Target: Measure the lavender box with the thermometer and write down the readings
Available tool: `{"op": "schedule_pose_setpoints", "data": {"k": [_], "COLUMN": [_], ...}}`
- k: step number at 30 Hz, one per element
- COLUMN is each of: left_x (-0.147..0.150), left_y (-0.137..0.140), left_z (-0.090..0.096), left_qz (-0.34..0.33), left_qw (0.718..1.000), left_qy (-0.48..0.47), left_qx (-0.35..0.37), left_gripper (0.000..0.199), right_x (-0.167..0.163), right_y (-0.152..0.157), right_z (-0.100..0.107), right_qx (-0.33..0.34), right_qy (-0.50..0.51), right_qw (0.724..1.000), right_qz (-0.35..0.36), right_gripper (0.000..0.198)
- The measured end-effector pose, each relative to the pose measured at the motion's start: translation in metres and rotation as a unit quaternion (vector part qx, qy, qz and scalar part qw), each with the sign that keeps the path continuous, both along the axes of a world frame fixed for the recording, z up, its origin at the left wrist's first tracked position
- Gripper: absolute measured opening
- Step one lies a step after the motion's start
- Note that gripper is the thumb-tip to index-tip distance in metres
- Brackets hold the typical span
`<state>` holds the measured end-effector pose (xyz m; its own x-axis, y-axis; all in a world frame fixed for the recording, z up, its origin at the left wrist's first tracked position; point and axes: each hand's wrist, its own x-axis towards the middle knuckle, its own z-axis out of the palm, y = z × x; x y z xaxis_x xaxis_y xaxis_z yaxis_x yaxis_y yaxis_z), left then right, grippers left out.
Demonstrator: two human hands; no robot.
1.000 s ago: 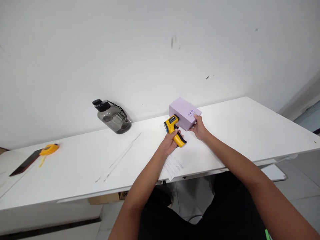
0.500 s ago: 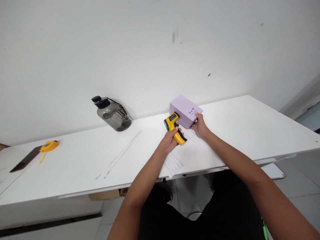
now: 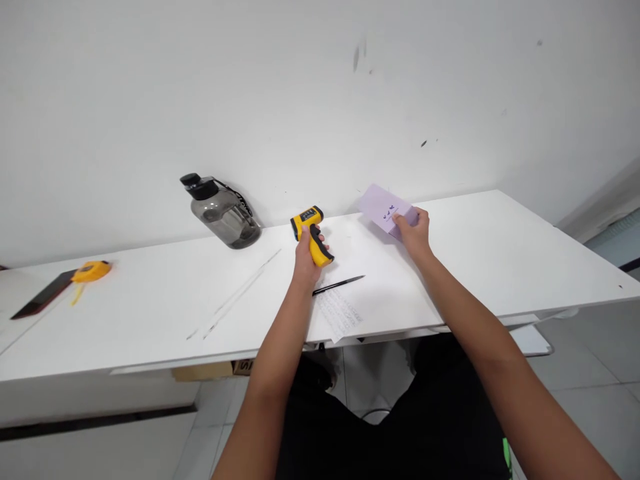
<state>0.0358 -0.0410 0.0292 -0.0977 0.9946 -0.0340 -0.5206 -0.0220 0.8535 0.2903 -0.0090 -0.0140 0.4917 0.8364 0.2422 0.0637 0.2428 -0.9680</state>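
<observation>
My left hand is wrapped round the handle of a yellow and black infrared thermometer, its head tilted up towards the wall. In my right hand is a light purple box with small dark print, gripped at its near right end with the thumb on top. Between my forearms a black pen lies across a handwritten sheet of paper. Part of the pen and paper is hidden behind my left wrist.
A grey see-through bottle with a black lid stands by the wall. Farther left, a yellow tape measure touches a dark flat object. The white table has its front edge close to my lap.
My left hand has carried the thermometer left, away from the box, uncovering the pen. My right hand has shifted the box slightly right and turned it.
</observation>
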Motion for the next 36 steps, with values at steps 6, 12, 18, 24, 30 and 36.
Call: {"op": "schedule_pose_setpoints", "data": {"k": [6,12,18,24,30,36], "left_x": [-0.010,-0.024,-0.034,-0.032,-0.025,-0.004], "left_y": [0.005,0.009,0.017,0.018,0.016,0.009], "left_z": [-0.014,-0.020,-0.028,-0.033,-0.028,-0.028], "left_qz": [0.184,0.182,0.160,0.106,0.120,0.172], "left_qw": [0.918,0.725,0.685,0.602,0.606,0.629], "left_qy": [0.348,0.664,0.708,0.785,0.782,0.750], "left_qx": [0.043,0.004,-0.064,-0.101,-0.087,0.115], "left_gripper": [0.049,0.083,0.074,0.067,0.067,0.054], "right_x": [-0.002,-0.007,-0.025,-0.052,-0.043,-0.023], "right_y": [-0.008,-0.004,-0.027,-0.073,-0.118,-0.124], "right_z": [-0.004,-0.013,0.010,0.003,0.004,0.014], "right_qx": [0.018,-0.003,0.074,0.083,-0.080,-0.110], "right_qy": [-0.265,-0.398,-0.496,-0.654,-0.745,-0.728], "right_qw": [0.962,0.917,0.863,0.683,0.625,0.659], "right_qz": [-0.072,-0.028,0.069,0.314,0.219,0.152], "right_gripper": [0.066,0.073,0.046,0.046,0.039,0.031]}}
